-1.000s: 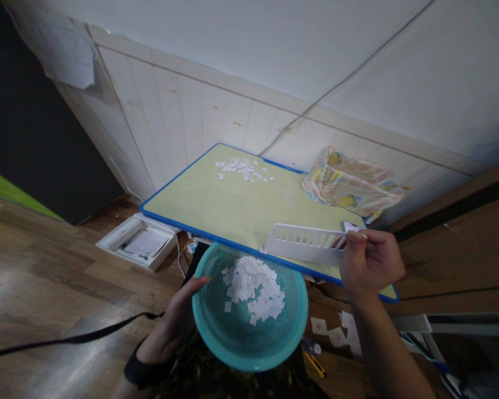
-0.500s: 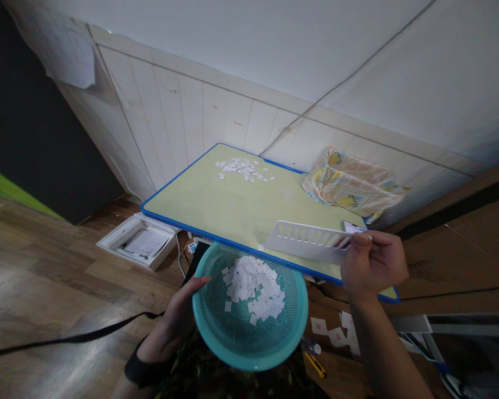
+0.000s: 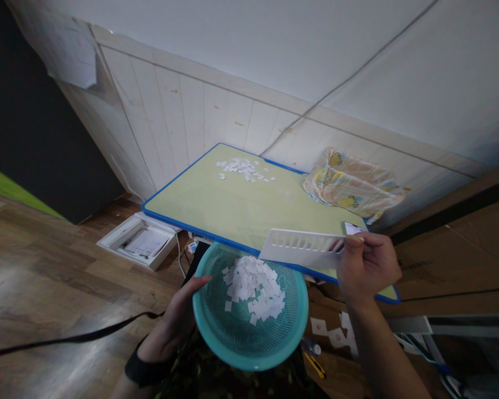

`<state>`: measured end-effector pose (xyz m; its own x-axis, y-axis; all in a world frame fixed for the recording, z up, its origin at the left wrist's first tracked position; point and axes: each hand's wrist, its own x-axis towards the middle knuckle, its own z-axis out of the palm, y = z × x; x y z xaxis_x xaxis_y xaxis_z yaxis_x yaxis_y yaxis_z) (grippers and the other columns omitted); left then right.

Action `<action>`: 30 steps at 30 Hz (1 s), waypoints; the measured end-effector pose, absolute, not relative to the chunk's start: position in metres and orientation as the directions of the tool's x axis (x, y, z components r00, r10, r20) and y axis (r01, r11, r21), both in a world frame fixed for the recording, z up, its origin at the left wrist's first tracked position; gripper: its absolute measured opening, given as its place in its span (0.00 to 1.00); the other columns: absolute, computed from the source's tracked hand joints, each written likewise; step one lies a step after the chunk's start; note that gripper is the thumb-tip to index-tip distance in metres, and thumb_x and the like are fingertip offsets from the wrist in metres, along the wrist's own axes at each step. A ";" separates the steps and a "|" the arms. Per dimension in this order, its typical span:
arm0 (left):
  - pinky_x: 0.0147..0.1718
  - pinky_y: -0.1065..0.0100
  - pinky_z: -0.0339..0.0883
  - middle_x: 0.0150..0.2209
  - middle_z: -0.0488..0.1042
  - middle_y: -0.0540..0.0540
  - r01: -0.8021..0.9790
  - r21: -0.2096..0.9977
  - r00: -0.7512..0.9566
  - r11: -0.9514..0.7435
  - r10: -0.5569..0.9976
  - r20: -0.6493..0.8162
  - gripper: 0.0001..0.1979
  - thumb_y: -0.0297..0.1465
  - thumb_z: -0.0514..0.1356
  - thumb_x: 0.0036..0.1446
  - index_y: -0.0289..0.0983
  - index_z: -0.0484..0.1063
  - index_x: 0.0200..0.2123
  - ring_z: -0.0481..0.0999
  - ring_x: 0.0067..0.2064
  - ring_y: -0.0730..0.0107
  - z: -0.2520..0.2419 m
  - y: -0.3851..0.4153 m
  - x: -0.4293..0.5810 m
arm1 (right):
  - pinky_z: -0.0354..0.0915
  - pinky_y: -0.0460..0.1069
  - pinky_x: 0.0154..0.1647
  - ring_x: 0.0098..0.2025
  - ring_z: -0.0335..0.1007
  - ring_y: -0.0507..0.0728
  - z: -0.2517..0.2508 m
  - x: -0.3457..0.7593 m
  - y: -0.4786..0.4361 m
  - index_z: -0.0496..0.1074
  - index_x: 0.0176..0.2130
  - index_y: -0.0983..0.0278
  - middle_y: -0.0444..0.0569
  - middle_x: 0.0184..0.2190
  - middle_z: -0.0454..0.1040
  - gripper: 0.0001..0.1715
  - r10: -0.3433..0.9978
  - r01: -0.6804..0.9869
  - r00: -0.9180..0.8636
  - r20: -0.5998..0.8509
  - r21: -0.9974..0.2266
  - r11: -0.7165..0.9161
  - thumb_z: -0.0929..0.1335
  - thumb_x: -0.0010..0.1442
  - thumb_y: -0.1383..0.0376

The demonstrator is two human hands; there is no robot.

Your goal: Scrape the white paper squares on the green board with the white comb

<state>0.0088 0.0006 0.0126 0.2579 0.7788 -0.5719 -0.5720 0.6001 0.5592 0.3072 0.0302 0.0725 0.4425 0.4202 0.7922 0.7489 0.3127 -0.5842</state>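
My left hand (image 3: 187, 305) grips the left rim of a teal plastic colander (image 3: 249, 363), thumb over the edge and the other fingers hidden beneath. Inside it lies a heap of small white paper pieces (image 3: 251, 282). My right hand (image 3: 368, 269) is closed on the right end of a flat white plastic strip with a row of slots (image 3: 301, 249). The strip is held at the near edge of a pale yellow table (image 3: 199, 194) with a blue rim, just behind the colander. More paper pieces (image 3: 243, 167) are scattered near the table's far edge.
A patterned cloth-lined basket (image 3: 351, 185) stands at the table's back right, with a phone (image 3: 354, 228) before it. An open white box (image 3: 139, 244) lies on the floor at left. A yellow cutter (image 3: 315, 366) and paper cards (image 3: 336, 337) are below right; cardboard (image 3: 457, 249) flanks the table.
My right hand has brought the slotted strip slightly toward me and to the left, to the table's near edge. A paper piece seen by the strip's left end no longer shows. The colander stays put.
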 end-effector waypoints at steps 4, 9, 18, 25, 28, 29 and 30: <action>0.42 0.58 0.73 0.27 0.85 0.43 -0.575 0.554 0.252 0.601 0.775 -0.579 0.20 0.28 0.64 0.54 0.32 0.77 0.52 0.84 0.34 0.51 0.012 0.002 0.009 | 0.64 0.48 0.22 0.18 0.68 0.52 0.077 0.302 0.030 0.66 0.29 0.63 0.39 0.17 0.68 0.19 0.412 0.718 0.449 0.793 -0.595 0.362 0.70 0.57 0.52; 0.44 0.58 0.73 0.32 0.85 0.41 -0.609 0.510 0.274 0.608 0.764 -0.583 0.21 0.27 0.65 0.52 0.31 0.77 0.51 0.84 0.36 0.50 0.012 0.001 0.007 | 0.65 0.47 0.22 0.20 0.71 0.52 0.077 0.288 0.035 0.66 0.30 0.63 0.41 0.20 0.72 0.14 0.356 0.687 0.481 0.801 -0.597 0.414 0.72 0.55 0.57; 0.44 0.57 0.73 0.31 0.85 0.41 -0.591 0.545 0.250 0.594 0.778 -0.576 0.22 0.29 0.65 0.53 0.33 0.76 0.53 0.84 0.36 0.50 0.011 0.002 0.003 | 0.69 0.47 0.25 0.25 0.77 0.54 0.036 0.280 0.039 0.72 0.34 0.63 0.45 0.26 0.79 0.12 0.475 0.807 0.266 0.839 -0.463 0.366 0.75 0.52 0.60; 0.40 0.59 0.74 0.29 0.85 0.42 -0.583 0.556 0.222 0.593 0.774 -0.594 0.21 0.26 0.64 0.53 0.32 0.77 0.51 0.84 0.31 0.52 0.015 0.003 0.004 | 0.67 0.46 0.23 0.24 0.76 0.55 0.046 0.291 0.065 0.70 0.33 0.64 0.46 0.25 0.78 0.16 0.459 0.692 0.430 0.777 -0.611 0.386 0.75 0.51 0.58; 0.41 0.60 0.74 0.33 0.85 0.40 -0.581 0.555 0.221 0.596 0.772 -0.597 0.18 0.27 0.64 0.53 0.31 0.78 0.49 0.84 0.34 0.53 0.014 0.003 0.003 | 0.66 0.46 0.24 0.25 0.76 0.55 0.047 0.287 0.079 0.68 0.33 0.64 0.47 0.26 0.78 0.17 0.551 0.620 0.423 0.720 -0.673 0.403 0.74 0.52 0.55; 0.41 0.60 0.74 0.34 0.85 0.40 -0.581 0.554 0.220 0.597 0.770 -0.599 0.18 0.27 0.64 0.53 0.31 0.78 0.48 0.84 0.35 0.53 0.013 0.003 0.003 | 0.66 0.46 0.24 0.25 0.76 0.54 0.046 0.286 0.083 0.67 0.33 0.64 0.47 0.26 0.78 0.18 0.577 0.623 0.404 0.710 -0.675 0.395 0.73 0.53 0.55; 0.42 0.60 0.74 0.34 0.85 0.39 -0.579 0.552 0.222 0.599 0.768 -0.601 0.17 0.27 0.64 0.53 0.30 0.79 0.47 0.84 0.35 0.53 0.012 0.003 0.003 | 0.66 0.46 0.24 0.24 0.75 0.54 0.045 0.285 0.085 0.67 0.33 0.64 0.46 0.26 0.78 0.18 0.594 0.638 0.388 0.705 -0.671 0.379 0.73 0.52 0.54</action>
<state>0.0025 0.0028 0.0123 0.2219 0.7680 -0.6008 -0.5791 0.5995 0.5525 0.2855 0.0855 0.0448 0.3880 0.5939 0.7048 0.6376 0.3792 -0.6706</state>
